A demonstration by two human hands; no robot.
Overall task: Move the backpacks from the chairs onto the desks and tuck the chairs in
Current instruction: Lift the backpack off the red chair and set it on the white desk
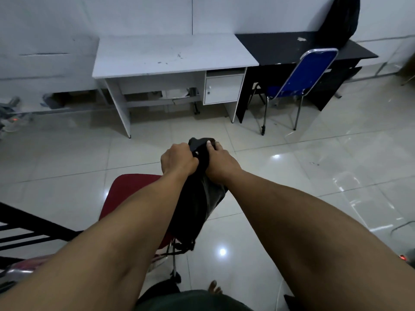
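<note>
Both hands' grip, left (178, 159) and right (221, 163), holds 1 backpack (197, 205) above 1 red chair (132, 187).

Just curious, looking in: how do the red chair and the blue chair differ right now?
The red chair stands out on the open floor, close to the person; the blue chair sits pushed up to the black desk. The black backpack is held over the red chair's seat by the left hand and right hand; the blue chair's seat is bare. Both have metal legs.
</note>
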